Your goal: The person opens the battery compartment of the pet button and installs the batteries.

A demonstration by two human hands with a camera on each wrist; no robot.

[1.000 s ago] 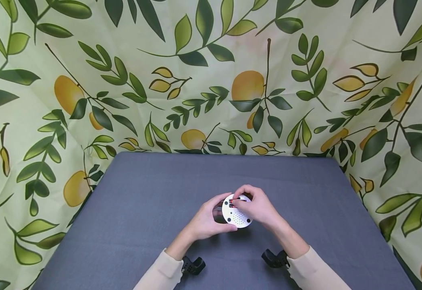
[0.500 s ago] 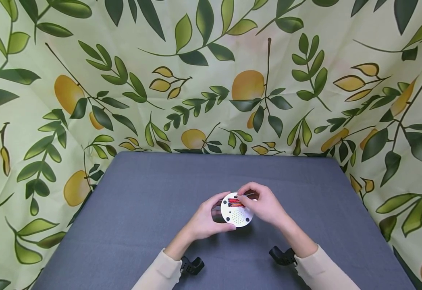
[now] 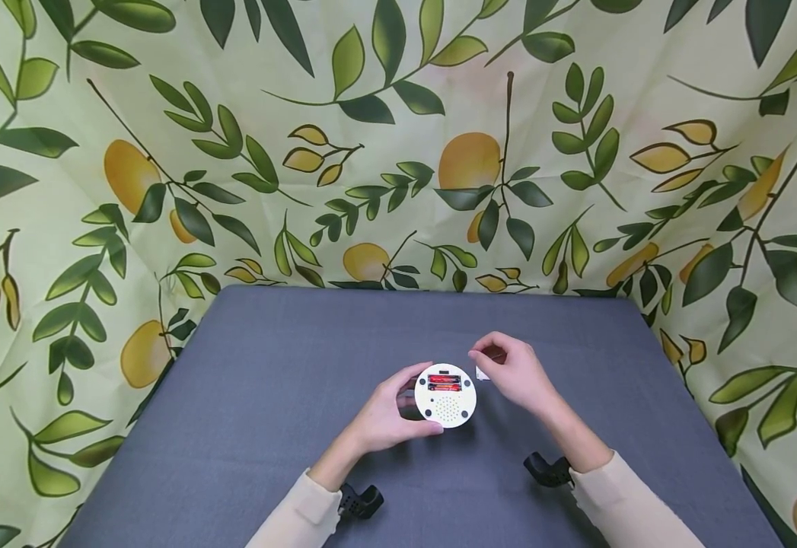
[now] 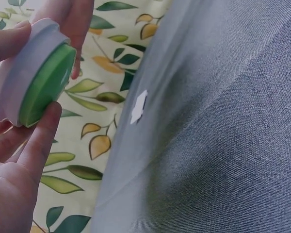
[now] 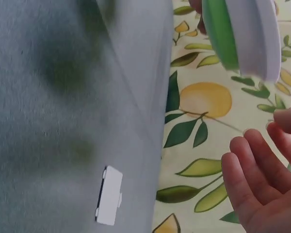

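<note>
My left hand (image 3: pixel 391 407) grips a round white device (image 3: pixel 447 407) by its rim, its perforated base facing the head camera. An open compartment in that base holds red-and-black batteries (image 3: pixel 444 383). In the left wrist view, the far side of the device is a green dome (image 4: pixel 48 87). To the right of the device is my right hand (image 3: pixel 516 373), thumb and index finger close together and the other fingers loosely bent. Nothing shows between them. A small white battery cover (image 5: pixel 109 195) with tabs lies on the table, partly hidden behind my right hand in the head view.
A grey-blue cloth covers the table (image 3: pixel 288 342). Behind and beside it hangs a leaf-and-fruit patterned fabric (image 3: pixel 398 152). Black wrist mounts (image 3: pixel 362 502) stick out at both cuffs.
My right hand has drawn away from the device to the right, uncovering the batteries and compartment. My left hand holds the device almost where it was.
</note>
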